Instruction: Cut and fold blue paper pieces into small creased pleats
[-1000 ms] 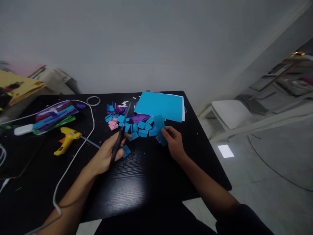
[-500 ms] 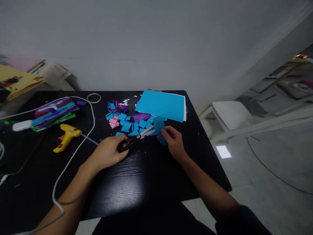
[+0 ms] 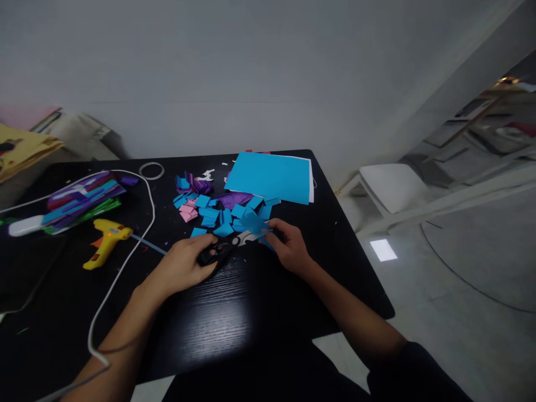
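My left hand (image 3: 190,259) is closed around the black handles of a pair of scissors (image 3: 224,247), whose blades point right. Between the fingers of my right hand (image 3: 290,244) is a piece of blue paper (image 3: 254,222), lying at the scissor blades. The blades are partly hidden by the paper, so how far apart they are I cannot tell. Just beyond both hands lies a pile of cut blue paper pieces (image 3: 208,215), with some pink pieces (image 3: 188,210) and purple paper (image 3: 235,199) among them.
A large blue sheet (image 3: 268,176) lies over white paper at the back right. To the left are a yellow glue gun (image 3: 106,242), a white cable (image 3: 121,268), a bundle of coloured strips (image 3: 84,201) and a ring (image 3: 151,171). A white chair (image 3: 391,187) stands beyond the table's right edge.
The blue paper in my right hand has tipped from upright to flatter and shifted left over the scissor blades. The view has moved slightly. The scissors stay in my left hand.
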A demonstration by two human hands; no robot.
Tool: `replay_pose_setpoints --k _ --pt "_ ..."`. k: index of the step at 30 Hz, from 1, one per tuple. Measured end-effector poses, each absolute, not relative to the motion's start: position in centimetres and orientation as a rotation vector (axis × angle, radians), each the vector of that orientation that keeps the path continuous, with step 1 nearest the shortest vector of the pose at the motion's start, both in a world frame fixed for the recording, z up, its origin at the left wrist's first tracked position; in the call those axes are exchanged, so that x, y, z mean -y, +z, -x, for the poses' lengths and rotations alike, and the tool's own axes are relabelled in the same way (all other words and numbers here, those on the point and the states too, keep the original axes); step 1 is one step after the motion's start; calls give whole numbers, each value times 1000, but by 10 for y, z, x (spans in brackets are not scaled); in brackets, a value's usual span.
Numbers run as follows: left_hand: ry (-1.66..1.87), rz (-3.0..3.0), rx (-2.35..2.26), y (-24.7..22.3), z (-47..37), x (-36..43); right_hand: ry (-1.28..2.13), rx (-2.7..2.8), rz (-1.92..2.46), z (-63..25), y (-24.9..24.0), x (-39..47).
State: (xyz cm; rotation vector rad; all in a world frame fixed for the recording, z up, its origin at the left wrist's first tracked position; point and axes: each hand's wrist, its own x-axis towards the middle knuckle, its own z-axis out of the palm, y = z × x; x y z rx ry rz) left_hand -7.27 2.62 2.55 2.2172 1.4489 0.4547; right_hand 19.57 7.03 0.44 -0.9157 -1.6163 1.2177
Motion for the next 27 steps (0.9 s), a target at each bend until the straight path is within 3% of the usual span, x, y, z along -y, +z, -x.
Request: replay_pose_setpoints --k 27 --pt "415 -2213 -1428 29 69 -26 1305 1532 837 -196 3 -70"
